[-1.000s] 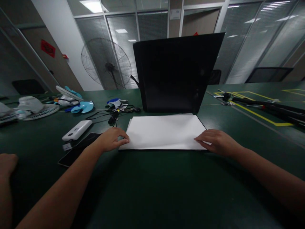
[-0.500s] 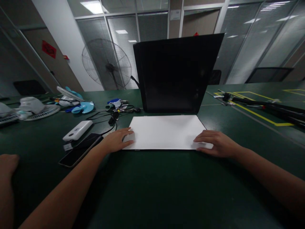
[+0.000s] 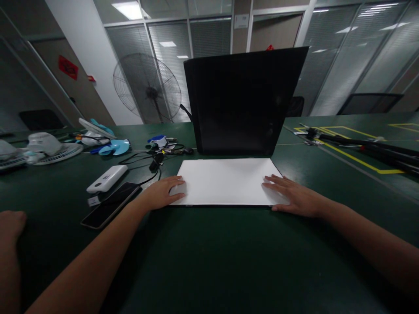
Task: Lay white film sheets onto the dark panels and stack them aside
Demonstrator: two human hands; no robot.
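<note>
A flat white panel with a dark edge (image 3: 225, 181) lies on the green table in front of me. Over its left edge rests my left hand (image 3: 162, 192), thumb and fingers apart, fingertips on the white surface. My right hand (image 3: 293, 196) lies across the right edge with its fingers spread flat on the panel and the thumb near the front corner. Just behind the panel a large black panel (image 3: 247, 100) stands upright, leaning slightly. Neither hand is closed around anything.
Left of my left arm are a phone (image 3: 111, 205), a white power bank-like device (image 3: 107, 179) and cables. Fan parts (image 3: 113, 147) lie farther left. A black pole-like item (image 3: 369, 144) lies right. Another person's hand (image 3: 12, 220) is at the left edge.
My right hand's fingers have spread and stretched farther onto the white panel. My left hand has stayed nearly in place.
</note>
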